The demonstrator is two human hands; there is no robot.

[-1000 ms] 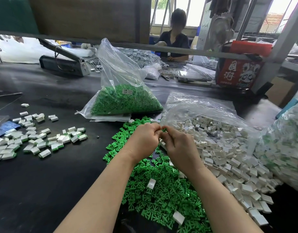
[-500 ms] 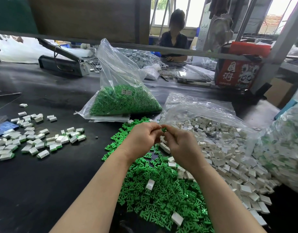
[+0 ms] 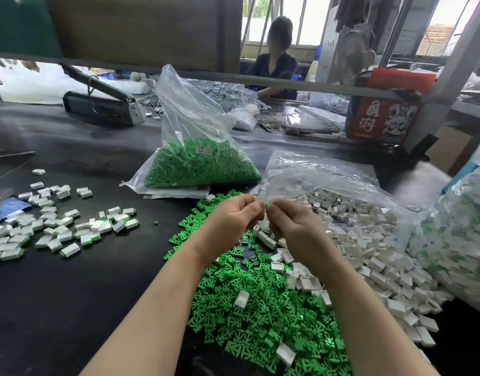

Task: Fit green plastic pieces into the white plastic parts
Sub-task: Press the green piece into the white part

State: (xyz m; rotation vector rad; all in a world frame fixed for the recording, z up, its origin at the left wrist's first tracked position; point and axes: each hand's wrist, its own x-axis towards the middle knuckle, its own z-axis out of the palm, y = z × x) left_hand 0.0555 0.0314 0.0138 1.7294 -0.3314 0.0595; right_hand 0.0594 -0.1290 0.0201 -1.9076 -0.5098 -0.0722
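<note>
Above the green pile (image 3: pixel 249 308), the left hand (image 3: pixel 233 221) and right hand (image 3: pixel 293 226) meet fingertip to fingertip, both curled and pinching a green piece (image 3: pixel 266 206) between them. Whether a white part sits in that pinch cannot be told. White parts (image 3: pixel 369 240) lie heaped just right; finished pieces (image 3: pixel 57 226) are scattered left.

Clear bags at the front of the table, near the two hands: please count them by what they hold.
Bag of green pieces: 1
Bag of white parts: 1
Bag of mixed white and green parts: 1
Total: 3
</note>
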